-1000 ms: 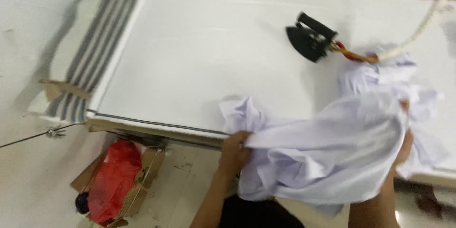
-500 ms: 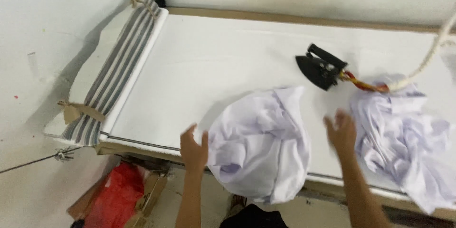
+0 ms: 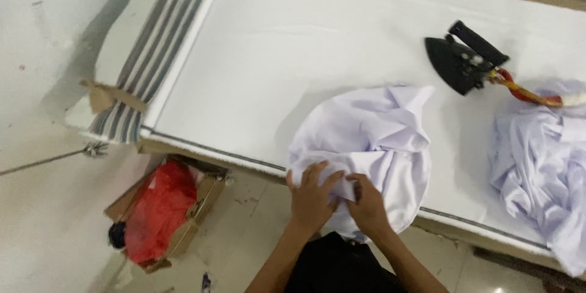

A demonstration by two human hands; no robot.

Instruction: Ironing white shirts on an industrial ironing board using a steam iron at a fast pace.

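A crumpled white shirt (image 3: 372,140) lies at the near edge of a white padded ironing table (image 3: 293,43), part of it hanging over the edge. My left hand (image 3: 312,198) and my right hand (image 3: 368,204) sit side by side on its near hem, fingers pinching the cloth. A black iron (image 3: 464,58) rests on the table behind and to the right of the shirt, with a red and yellow cord (image 3: 525,94) running off to the right.
A heap of white garments (image 3: 540,165) lies at the table's right end. A striped cloth (image 3: 152,55) hangs over the left end. On the floor below stands a cardboard box (image 3: 198,204) holding a red plastic bag (image 3: 159,210).
My hands, open and apart beside the shirt half a second ago, have come together and taken hold of its near edge. A second ago I was carrying the shirt leftward from the heap.
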